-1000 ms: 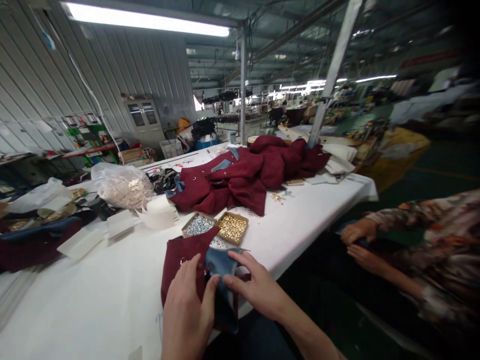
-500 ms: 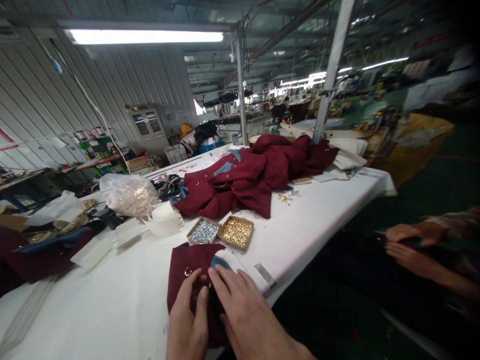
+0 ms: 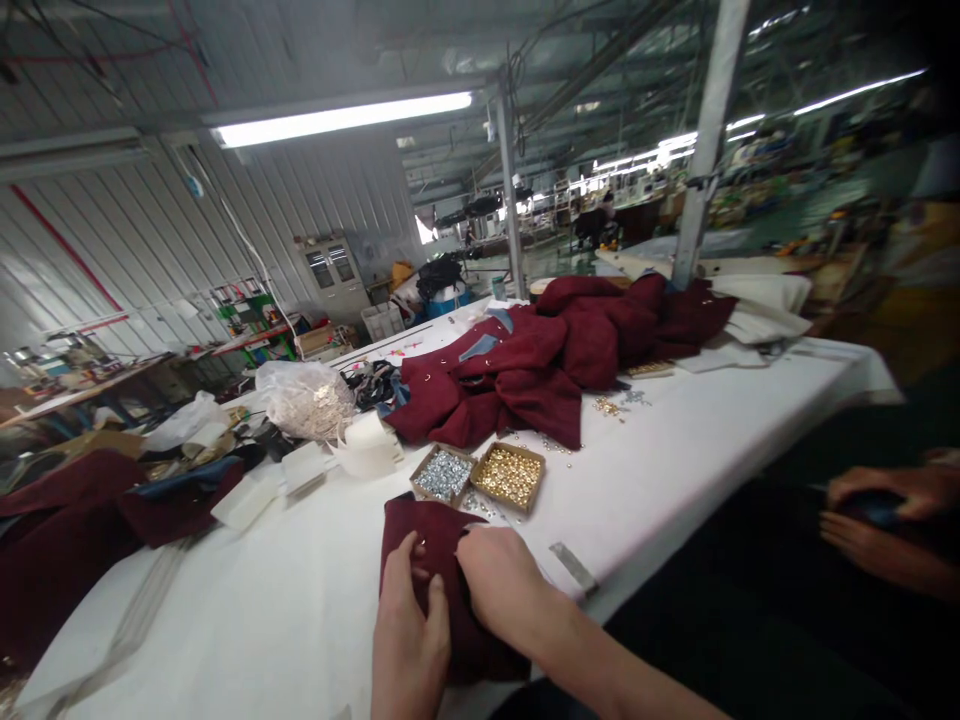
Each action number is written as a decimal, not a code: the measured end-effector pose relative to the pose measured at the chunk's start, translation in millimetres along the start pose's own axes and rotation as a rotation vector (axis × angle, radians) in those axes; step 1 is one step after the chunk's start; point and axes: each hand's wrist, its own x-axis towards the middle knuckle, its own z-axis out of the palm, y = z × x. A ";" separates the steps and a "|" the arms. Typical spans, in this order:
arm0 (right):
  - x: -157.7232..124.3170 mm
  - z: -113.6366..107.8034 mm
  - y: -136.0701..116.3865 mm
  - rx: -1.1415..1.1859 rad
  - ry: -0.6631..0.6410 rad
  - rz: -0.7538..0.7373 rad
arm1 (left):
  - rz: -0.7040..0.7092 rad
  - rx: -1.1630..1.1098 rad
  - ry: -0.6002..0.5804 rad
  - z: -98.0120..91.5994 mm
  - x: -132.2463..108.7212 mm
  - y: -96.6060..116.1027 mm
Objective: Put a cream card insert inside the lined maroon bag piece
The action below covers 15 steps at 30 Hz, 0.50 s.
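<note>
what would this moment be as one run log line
left hand: on red cloth, thumb and forefinger apart | right hand: on same cloth, fingertips hidden | just beyond: silver bits, gold bits

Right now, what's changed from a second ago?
The smooth blue lining of the dark red fabric piece is hidden. The right hand, spread over that lining before, has curled at the piece's right side. The left hand stays on it; the brown tray of silver studs and brown tray of gold studs haven't moved.

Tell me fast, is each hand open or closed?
Left hand: partly open, on the burgundy cloth.
Right hand: at the same cloth; fingertips hidden, can't tell.
</note>
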 end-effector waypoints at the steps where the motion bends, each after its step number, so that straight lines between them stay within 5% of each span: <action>1: -2.6 -3.5 3.8 -0.018 -0.017 0.035 | -0.005 -0.002 0.014 -1.7 0.7 -0.7; 6: -18.2 -1.7 40.3 0.193 0.057 0.189 | 0.040 0.051 0.008 -4.8 2.9 -2.3; 15: -35.0 4.0 55.9 0.309 0.131 0.268 | 0.138 0.374 -0.363 17.3 -4.3 38.9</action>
